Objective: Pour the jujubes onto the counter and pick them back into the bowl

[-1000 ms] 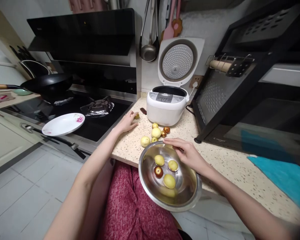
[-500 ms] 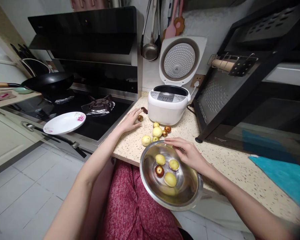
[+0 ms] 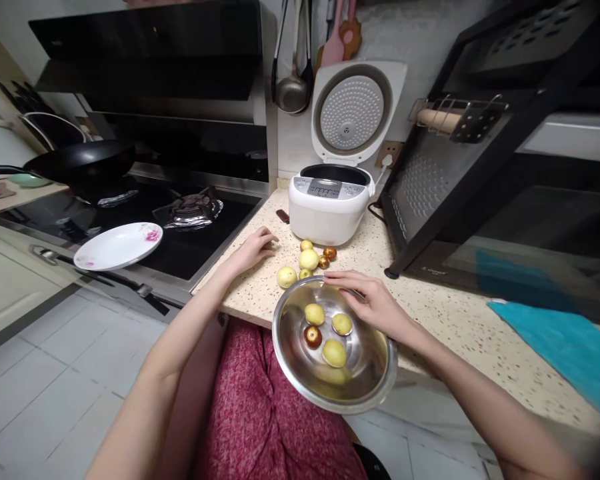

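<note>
My left hand (image 3: 253,249) lies on the speckled counter (image 3: 460,320) with its fingers curled round a small fruit, which is almost hidden in them. Just to its right, several small yellow-green and red-brown fruits (image 3: 309,259) sit loose on the counter. My right hand (image 3: 373,301) grips the far rim of a steel bowl (image 3: 380,383). The bowl tilts toward me and hangs over the counter's front edge. Several of the same fruits (image 3: 334,353) lie inside it.
A white rice cooker (image 3: 330,210) with its lid up stands behind the fruits, a small dark object (image 3: 283,216) beside it. To the left are a gas stove (image 3: 190,210), a black wok (image 3: 80,163) and a white plate (image 3: 117,245). A black rack (image 3: 480,167) and a teal cloth (image 3: 570,347) lie to the right.
My left hand's fingers have closed over the small brownish fruit they were touching, and the hand has drawn back toward me. My right hand stays on the bowl rim.
</note>
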Available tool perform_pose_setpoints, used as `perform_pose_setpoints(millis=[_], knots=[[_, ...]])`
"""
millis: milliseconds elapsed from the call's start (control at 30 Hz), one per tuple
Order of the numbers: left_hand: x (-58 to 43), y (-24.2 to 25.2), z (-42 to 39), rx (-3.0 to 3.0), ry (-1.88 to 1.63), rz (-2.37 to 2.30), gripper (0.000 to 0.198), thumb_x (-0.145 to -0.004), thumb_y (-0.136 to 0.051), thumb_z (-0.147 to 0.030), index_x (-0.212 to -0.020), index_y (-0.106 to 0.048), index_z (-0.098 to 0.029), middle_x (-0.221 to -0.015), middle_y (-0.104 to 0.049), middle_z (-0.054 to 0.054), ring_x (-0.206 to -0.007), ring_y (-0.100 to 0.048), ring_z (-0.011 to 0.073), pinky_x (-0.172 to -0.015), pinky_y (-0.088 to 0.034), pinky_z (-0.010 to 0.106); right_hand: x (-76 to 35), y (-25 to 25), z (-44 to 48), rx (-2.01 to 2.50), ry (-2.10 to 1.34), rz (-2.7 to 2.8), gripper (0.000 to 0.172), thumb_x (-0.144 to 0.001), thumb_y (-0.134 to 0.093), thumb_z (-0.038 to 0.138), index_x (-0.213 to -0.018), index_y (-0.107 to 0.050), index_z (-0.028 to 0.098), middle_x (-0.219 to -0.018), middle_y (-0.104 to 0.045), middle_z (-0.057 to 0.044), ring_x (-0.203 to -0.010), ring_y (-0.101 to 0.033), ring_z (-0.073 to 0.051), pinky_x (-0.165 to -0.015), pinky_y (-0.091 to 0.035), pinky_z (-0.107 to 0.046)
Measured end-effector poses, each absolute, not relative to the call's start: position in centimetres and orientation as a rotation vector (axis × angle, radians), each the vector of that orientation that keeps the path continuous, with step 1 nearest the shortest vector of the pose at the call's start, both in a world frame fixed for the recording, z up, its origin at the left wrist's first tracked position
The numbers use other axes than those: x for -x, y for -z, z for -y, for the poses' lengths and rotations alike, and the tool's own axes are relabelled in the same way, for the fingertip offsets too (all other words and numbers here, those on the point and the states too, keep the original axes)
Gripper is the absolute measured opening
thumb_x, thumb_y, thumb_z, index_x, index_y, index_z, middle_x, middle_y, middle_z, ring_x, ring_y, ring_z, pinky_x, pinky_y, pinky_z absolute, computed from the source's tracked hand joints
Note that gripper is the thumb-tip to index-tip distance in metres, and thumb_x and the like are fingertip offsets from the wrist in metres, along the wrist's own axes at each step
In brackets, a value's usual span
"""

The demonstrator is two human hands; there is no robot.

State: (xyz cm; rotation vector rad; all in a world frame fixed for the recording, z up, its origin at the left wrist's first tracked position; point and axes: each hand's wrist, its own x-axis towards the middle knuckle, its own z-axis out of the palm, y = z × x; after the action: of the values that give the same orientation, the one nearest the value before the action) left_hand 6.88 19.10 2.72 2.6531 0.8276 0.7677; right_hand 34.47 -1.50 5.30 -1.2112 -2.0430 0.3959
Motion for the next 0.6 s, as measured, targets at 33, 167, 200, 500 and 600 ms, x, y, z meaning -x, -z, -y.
perform_pose_setpoints(millis=[33, 167, 200, 500, 600], knots=[[-7.1, -3.0, -18.5, -2.642, -0.805, -0.835, 0.024, -0.093, -0.063, -0.027, -0.115, -0.064, -0.017, -0.111, -0.058, 0.009, -0.097, -0.062, 0.0222, -0.092, -0.056, 0.041, -34.5, -5.3, 1.5, 1.208, -0.396, 2.040, 0.041, -0.092, -0.054, 0.006, -0.122, -0.073, 0.026, -0.130, -0.070, -0.007, -0.121, -0.066, -0.025, -0.107, -0.051, -0.056], [-8.4, -4.6, -15.1, -2.399, -1.171, -0.743, 0.032, -0.090, -0.072, -0.034, -0.117, -0.063, -0.020, -0.111, -0.061, 0.008, -0.104, -0.064, 0.0224, -0.094, -0.057, 0.039, -34.5, -5.4, 1.5, 1.188, -0.369, 2.052, 0.039, -0.094, -0.054, 0.009, -0.122, -0.072, 0.028, -0.129, -0.071, -0.007, -0.119, -0.067, -0.025, -0.105, -0.054, -0.055], [-8.8, -5.1, -14.0, -2.325, -1.207, -0.680, 0.035, -0.089, -0.074, -0.035, -0.118, -0.063, -0.020, -0.115, -0.061, 0.008, -0.107, -0.064, 0.0225, -0.094, -0.058, 0.038, -34.5, -5.4, 1.5, 1.179, -0.347, 2.064, 0.038, -0.095, -0.054, 0.010, -0.123, -0.072, 0.028, -0.129, -0.071, -0.007, -0.119, -0.067, -0.024, -0.104, -0.054, -0.054], [-10.6, -6.4, -4.7, -2.142, -1.140, -0.400, 0.063, -0.085, -0.079, -0.037, -0.140, -0.052, -0.026, -0.121, -0.063, 0.011, -0.109, -0.068, 0.0239, -0.097, -0.062, 0.042, -34.3, -6.6, 1.9, 0.817, 0.060, 2.245, 0.045, -0.098, -0.058, 0.016, -0.141, -0.059, 0.030, -0.137, -0.066, -0.006, -0.127, -0.063, -0.025, -0.106, -0.055, -0.050], [-10.6, -5.7, -3.1, -2.113, -1.114, -0.427, 0.073, -0.084, -0.080, -0.038, -0.146, -0.044, -0.026, -0.122, -0.063, 0.012, -0.112, -0.067, 0.0258, -0.102, -0.059, 0.046, -33.9, -6.8, 2.0, 0.742, 0.130, 2.345, 0.044, -0.100, -0.059, 0.020, -0.142, -0.057, 0.030, -0.139, -0.065, -0.006, -0.128, -0.063, -0.024, -0.102, -0.058, -0.046]])
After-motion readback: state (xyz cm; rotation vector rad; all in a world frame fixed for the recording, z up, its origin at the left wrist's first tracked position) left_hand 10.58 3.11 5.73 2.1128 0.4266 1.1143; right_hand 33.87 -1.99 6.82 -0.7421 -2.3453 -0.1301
